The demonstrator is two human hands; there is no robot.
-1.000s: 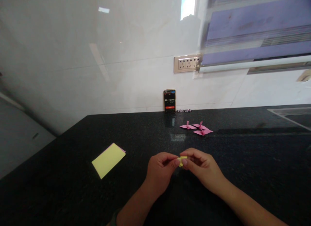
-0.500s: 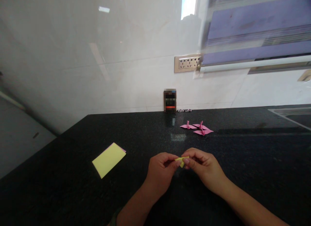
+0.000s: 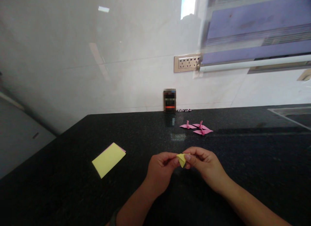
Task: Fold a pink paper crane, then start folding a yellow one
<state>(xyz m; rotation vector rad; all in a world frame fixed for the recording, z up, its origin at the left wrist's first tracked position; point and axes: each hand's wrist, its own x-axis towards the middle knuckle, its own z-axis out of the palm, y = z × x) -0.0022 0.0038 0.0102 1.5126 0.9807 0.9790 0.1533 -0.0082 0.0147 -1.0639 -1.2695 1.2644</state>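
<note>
Black counter, pale wall behind; fingers pinch paper.

No readable text or numbers

Along the back edge of the countertop, a phone is stood upright against the wall, with a thin strip laid just to its right. Above and to the right of the phone, a socket panel is set in the wall. Before the strip, three folded cranes are grouped close together. Nearer the front, a folded paper is held between the left hand and the right hand. Paper sheets are laid toward the left edge, well apart from the left hand. By the back right, a rimmed recess is set.
</note>
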